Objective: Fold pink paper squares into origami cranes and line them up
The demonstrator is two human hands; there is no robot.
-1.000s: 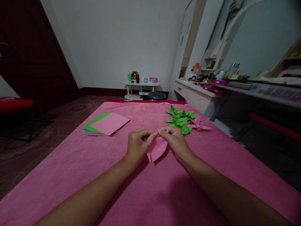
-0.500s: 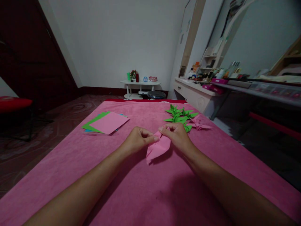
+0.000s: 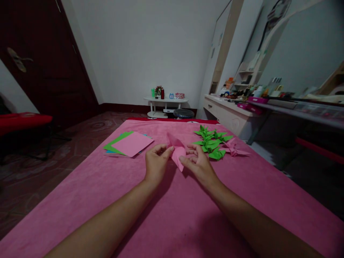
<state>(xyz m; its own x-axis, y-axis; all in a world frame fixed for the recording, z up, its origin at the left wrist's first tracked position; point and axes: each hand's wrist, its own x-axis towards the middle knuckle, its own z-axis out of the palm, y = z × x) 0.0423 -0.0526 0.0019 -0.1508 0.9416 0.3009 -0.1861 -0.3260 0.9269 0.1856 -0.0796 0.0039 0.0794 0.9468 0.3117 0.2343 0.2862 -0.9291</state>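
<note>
Both hands, left hand (image 3: pixel 156 163) and right hand (image 3: pixel 197 163), pinch a folded pink paper (image 3: pixel 176 150) just above the pink cloth (image 3: pixel 172 215). It looks light and easily creased (best gripped by its folded edges).

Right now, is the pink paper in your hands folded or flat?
Folded. The pink paper pinched between the left hand and right hand has creased flaps and pointed tips, unlike the flat sheets nearby.

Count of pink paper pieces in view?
3. A folded piece held between left hand and right hand; a flat sheet topping the coloured stack, left; a finished figure right of the green figures. Others may hide in the stack.
</note>
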